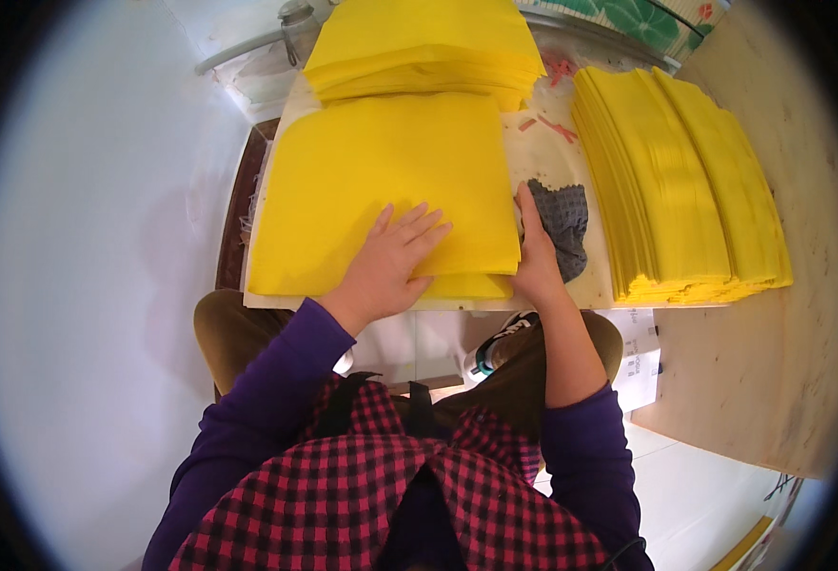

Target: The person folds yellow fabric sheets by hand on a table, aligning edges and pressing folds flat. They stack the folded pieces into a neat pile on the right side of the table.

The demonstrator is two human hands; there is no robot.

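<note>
Yellow fabric-like sheets (381, 162) lie flat on the table in front of me, with a lower layer showing past the near edge. My left hand (392, 262) rests palm down on the top sheet near its front, fingers spread. At the right edge of these sheets stands my right hand (537, 255), turned on its side with its visible fingers stretched out along the edge. A crumpled dark grey cloth (568, 228) lies just right of it, partly behind the fingers.
Behind the sheets is another yellow stack (428, 43). Tall folded yellow piles (661, 181) stand on the right of the pale table (538, 157). Small red strips (560, 128) lie between. A clear bottle (298, 29) is at the back left, and a white wall (105, 209) rises at left.
</note>
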